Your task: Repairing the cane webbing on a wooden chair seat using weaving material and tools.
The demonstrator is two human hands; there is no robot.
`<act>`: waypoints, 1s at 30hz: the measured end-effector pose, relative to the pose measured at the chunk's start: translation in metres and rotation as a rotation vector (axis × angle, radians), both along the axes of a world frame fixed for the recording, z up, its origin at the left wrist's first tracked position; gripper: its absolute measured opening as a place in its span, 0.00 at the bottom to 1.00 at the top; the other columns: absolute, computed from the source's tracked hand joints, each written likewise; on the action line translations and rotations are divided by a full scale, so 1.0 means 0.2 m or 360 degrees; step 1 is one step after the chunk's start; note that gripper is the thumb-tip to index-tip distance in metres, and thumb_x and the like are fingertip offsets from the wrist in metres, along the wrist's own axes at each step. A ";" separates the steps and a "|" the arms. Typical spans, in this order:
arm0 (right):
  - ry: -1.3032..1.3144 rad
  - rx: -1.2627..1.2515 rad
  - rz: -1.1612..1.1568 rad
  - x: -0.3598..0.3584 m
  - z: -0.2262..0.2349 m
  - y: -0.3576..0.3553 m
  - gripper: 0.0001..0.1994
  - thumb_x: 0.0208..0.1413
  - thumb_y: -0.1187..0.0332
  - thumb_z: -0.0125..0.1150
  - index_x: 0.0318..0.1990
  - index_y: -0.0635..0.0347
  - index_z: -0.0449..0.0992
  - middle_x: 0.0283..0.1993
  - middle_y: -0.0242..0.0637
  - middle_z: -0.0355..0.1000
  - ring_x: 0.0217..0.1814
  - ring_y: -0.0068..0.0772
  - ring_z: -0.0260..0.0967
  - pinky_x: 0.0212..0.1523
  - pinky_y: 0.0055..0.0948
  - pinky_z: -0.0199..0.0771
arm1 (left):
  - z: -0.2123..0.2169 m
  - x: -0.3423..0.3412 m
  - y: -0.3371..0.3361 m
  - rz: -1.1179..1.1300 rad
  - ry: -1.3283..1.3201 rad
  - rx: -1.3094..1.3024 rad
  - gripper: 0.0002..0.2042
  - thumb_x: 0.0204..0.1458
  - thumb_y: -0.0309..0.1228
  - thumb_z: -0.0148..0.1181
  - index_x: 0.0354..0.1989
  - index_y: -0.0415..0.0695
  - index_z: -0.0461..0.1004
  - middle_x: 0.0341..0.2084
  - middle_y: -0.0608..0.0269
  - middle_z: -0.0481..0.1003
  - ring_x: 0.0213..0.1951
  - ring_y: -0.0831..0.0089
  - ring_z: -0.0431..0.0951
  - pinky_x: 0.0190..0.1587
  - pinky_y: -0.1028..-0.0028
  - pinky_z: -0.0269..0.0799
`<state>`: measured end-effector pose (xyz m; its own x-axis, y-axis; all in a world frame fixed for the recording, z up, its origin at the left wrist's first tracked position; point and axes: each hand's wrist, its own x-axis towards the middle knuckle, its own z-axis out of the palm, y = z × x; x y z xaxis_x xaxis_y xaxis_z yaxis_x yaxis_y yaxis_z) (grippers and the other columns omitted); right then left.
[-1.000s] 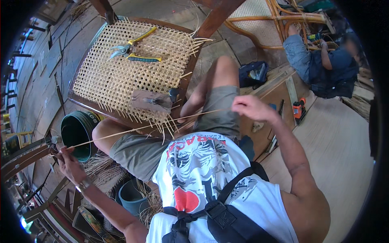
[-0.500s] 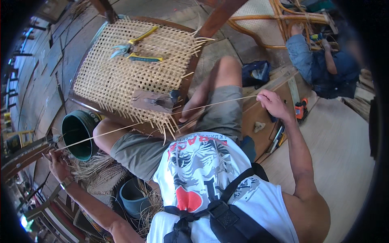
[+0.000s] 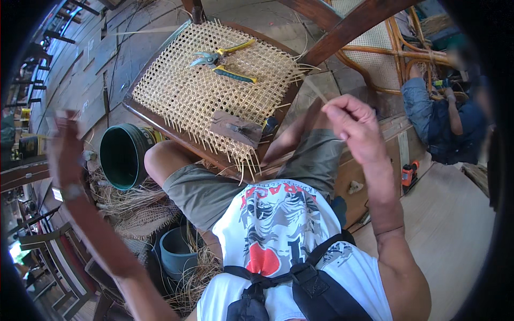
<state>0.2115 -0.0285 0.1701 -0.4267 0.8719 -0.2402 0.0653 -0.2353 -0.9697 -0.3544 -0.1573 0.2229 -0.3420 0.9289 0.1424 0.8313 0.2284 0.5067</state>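
Hands have swung up from the taut horizontal pull: right hand (image 3: pixel 350 125) pinches the cane strand (image 3: pixel 316 90) at two o'clock; left hand (image 3: pixel 67 142), blurred at nine o'clock, grip unreadable. Woven seat (image 3: pixel 203 91) lies ahead.

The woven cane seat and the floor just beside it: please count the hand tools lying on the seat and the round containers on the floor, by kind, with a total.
Pliers with yellow handles: 1
Long tool with yellow-and-blue handle: 1
Flat brownish block with a dark tool on it: 1
Dark green round bucket: 1
Grey-blue round pot: 1
Total: 5
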 end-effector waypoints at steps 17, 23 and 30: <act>-0.0481 0.0631 0.0350 -0.26 -0.02 -0.26 0.05 0.63 0.71 0.62 0.35 0.64 0.77 0.29 0.27 0.72 0.32 0.14 0.66 0.33 0.20 0.68 | -0.56 1.05 -0.29 0.0562 -0.2338 0.0730 0.11 0.64 0.35 0.59 0.44 0.39 0.78 0.25 0.74 0.72 0.19 0.88 0.61 0.22 0.83 0.56; -0.0945 0.0985 0.0320 -0.30 0.11 0.18 0.07 0.61 0.67 0.63 0.39 0.62 0.78 0.27 0.35 0.73 0.27 0.21 0.69 0.30 0.27 0.68 | -0.74 0.54 -0.47 0.1041 -0.2259 0.1038 0.12 0.66 0.36 0.56 0.48 0.41 0.74 0.41 0.58 0.81 0.16 0.90 0.58 0.15 0.85 0.49; -0.1510 0.1053 0.1558 -0.86 -0.10 0.43 0.32 0.56 0.48 0.66 0.52 0.72 0.72 0.39 0.47 0.78 0.41 0.42 0.77 0.43 0.35 0.76 | -0.95 0.59 -0.26 0.1143 -0.1965 0.0965 0.09 0.63 0.32 0.60 0.43 0.39 0.77 0.36 0.53 0.83 0.15 0.90 0.60 0.16 0.84 0.50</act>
<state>0.0397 0.0574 0.1500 -0.8019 0.4024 -0.4416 0.5756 0.7184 -0.3907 -0.2368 -0.2100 0.0322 -0.8589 0.4335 -0.2728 -0.3481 -0.1033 0.9317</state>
